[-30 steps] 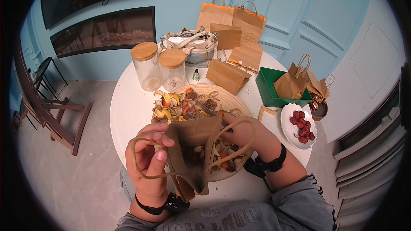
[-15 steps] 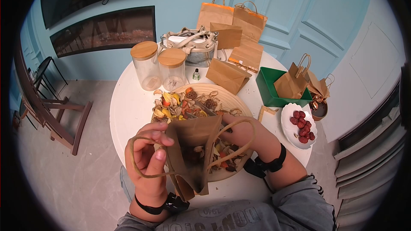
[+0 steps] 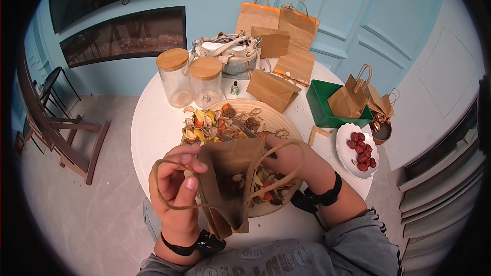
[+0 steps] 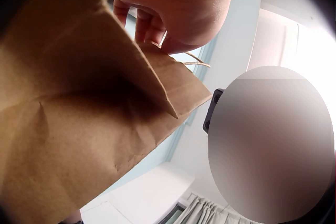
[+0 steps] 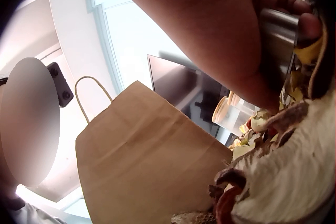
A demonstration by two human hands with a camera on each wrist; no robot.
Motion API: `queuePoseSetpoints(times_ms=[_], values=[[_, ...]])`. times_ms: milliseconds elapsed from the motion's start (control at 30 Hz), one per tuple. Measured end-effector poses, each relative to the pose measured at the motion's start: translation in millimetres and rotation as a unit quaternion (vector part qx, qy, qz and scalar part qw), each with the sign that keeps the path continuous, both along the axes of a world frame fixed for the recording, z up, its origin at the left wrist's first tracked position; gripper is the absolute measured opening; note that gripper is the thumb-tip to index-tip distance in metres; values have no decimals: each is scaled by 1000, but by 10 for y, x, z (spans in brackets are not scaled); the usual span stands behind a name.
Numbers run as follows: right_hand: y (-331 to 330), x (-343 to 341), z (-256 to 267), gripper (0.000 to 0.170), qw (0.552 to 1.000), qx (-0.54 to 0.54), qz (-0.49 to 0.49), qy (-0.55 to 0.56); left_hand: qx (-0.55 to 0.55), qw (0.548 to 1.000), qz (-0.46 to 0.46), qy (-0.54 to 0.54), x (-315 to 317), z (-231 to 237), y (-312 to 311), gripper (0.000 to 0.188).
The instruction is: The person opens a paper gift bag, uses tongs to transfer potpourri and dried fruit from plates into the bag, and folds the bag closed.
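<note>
My left hand (image 3: 176,194) grips a brown kraft paper bag (image 3: 235,156) at its left rim, thumb and fingertips on the paper. One twisted paper handle loops around that hand. The bag's mouth gapes upward and its inside is mostly in shadow. Beyond the bag, my right hand (image 3: 286,161) is partly hidden behind the other handle. In the right wrist view its fingers curl round a shiny metal scoop (image 5: 278,37), low over dried flowers and petals (image 5: 286,155). These fill much of a round woven basket (image 3: 279,117) beneath the bag.
Two glass jars (image 3: 206,79) with wooden lids, a small bottle (image 3: 235,89) and a handbag (image 3: 238,64) stand behind the basket. More paper bags (image 3: 273,89) sit at the back. To the right are a green box (image 3: 319,110) and a white dish (image 3: 353,168) of red dates.
</note>
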State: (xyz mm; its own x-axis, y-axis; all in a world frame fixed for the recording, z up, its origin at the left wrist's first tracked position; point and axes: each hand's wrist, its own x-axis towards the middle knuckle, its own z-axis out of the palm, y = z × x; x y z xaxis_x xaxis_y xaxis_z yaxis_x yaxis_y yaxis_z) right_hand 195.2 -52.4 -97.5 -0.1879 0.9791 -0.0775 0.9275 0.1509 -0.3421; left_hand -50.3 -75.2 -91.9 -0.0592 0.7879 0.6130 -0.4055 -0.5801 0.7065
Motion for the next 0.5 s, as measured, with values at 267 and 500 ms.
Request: queuePoseSetpoints(times_ms=[267,500], values=[[-2,-42,23,38,1000,-2,-2,-8,-4,1000,3,-6,11,-16,38,24],[18,-42,-32,39,1000,3,4,1,-8,1000,2,-1,5,-11,52,25]])
